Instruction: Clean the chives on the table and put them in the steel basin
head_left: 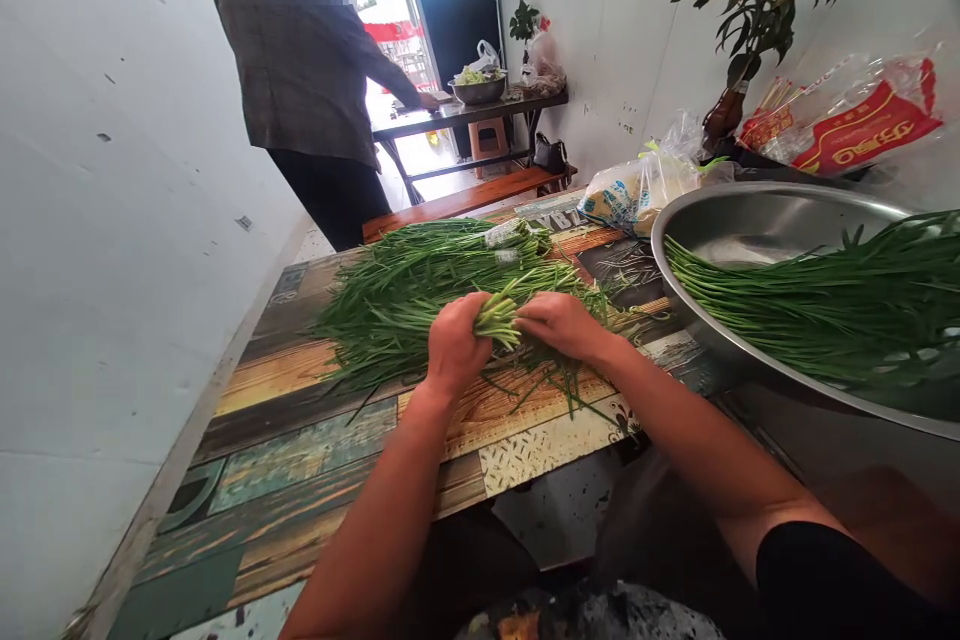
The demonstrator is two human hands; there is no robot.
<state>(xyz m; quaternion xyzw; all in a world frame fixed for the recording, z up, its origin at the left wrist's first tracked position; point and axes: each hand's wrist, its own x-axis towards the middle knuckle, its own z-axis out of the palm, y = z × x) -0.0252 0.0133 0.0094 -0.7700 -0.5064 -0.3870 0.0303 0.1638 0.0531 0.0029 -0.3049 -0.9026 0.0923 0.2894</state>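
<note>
My left hand (455,342) is wrapped round a bunch of garlic chives (496,317), its pale cut ends sticking out to the right. At those ends is my right hand (559,322), fingers pinched together; whether a stalk sits between them is hidden. Behind my hands a large pile of chives (420,265) lies on the table, leaves pointing left. Part of the pile is tied with a pale band (504,238). Loose trimmings (551,385) are scattered below and right of my hands.
A big steel basin (750,210) with more chives stands at the right. Behind it are a plastic bag (637,190), a red package (862,130) and a potted plant (750,10). A person (300,70) stands by a far table (420,123), beyond an orange bench (465,198).
</note>
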